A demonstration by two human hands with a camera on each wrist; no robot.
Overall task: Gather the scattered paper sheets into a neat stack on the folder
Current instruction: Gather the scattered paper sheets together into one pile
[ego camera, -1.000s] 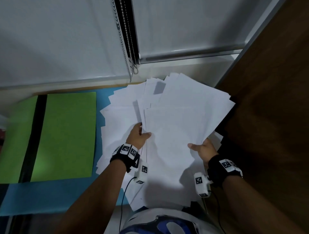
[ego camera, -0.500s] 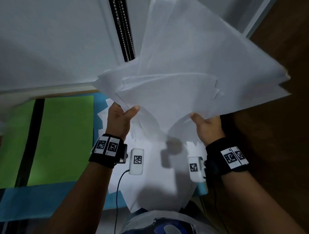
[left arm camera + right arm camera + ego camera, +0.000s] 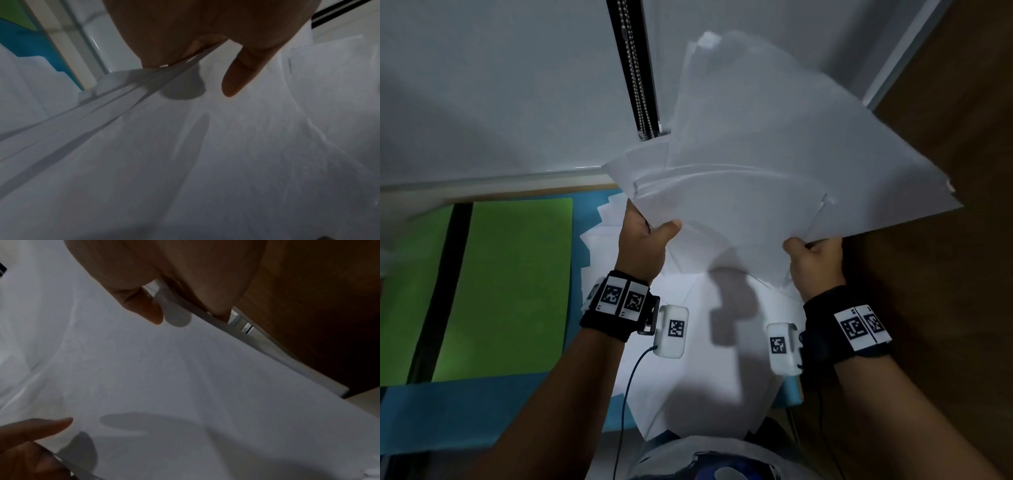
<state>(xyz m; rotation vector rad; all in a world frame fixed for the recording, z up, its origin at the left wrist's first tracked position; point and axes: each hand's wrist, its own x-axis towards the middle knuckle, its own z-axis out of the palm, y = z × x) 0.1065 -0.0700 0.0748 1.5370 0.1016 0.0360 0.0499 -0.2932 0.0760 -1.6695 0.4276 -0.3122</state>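
A loose bundle of white paper sheets (image 3: 763, 178) is lifted off the table and fans upward toward the window. My left hand (image 3: 645, 236) pinches its near left edge, thumb on top (image 3: 236, 78). My right hand (image 3: 813, 260) grips the near right edge, thumb over the sheets (image 3: 148, 311). More white sheets (image 3: 705, 370) lie scattered on the blue mat below my hands. The green folder (image 3: 506, 287) lies open and flat at the left, with a black spine (image 3: 441, 284).
A blue mat (image 3: 465, 407) covers the table under folder and papers. A window blind with a bead chain (image 3: 637, 68) hangs behind. A dark wooden panel (image 3: 945, 308) stands close on the right. The table's near edge is at my body.
Both hands have raised the bundle from the table, tilting it up toward the window. Between half a second ago and now it has shifted only slightly.
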